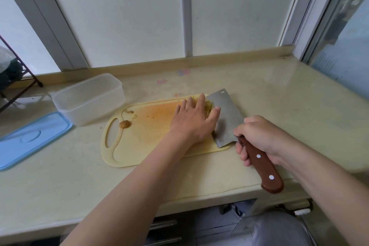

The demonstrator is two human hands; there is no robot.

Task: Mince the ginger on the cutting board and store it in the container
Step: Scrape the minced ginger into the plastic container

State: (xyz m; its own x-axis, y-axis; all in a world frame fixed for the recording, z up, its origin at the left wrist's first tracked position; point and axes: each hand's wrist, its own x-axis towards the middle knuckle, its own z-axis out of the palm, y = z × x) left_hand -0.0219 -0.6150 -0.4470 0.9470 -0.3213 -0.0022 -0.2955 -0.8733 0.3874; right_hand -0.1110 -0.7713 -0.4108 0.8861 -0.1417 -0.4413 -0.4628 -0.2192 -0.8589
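A blue lid (34, 138) is laid flat on the pale table (279, 96) at the far left, with its inner side turned up and part of it cut off by the edge of the view. Just behind and to the right of it, a clear rectangular container (89, 98) is set upright and uncovered; nothing can be made out inside it. Its near right corner is placed close to the handle end of the cutting board (139, 146), a cream plastic board with an oval grip hole at its left end and an orange stain across its middle. A small brown ginger scrap (125, 124) is left beside the grip hole, and a few smaller bits are scattered just behind it.

Further right, the left hand (193, 120) is laid palm down on the right half of the board, with its fingers straight and slightly spread. The minced ginger (208, 106) is heaped under and between these fingers, pressed up against the blade of the cleaver (227, 120). The thumb is rested on the blade's face. The cleaver is held tilted, with its broad face turned up, its lower edge on the board beside the pile, and a hanging hole visible at its far corner. Its brown riveted wooden handle is gripped by the right hand (261, 138), whose fingers are curled tightly round it just behind the blade, while the butt of the handle is extended past the table's front edge.
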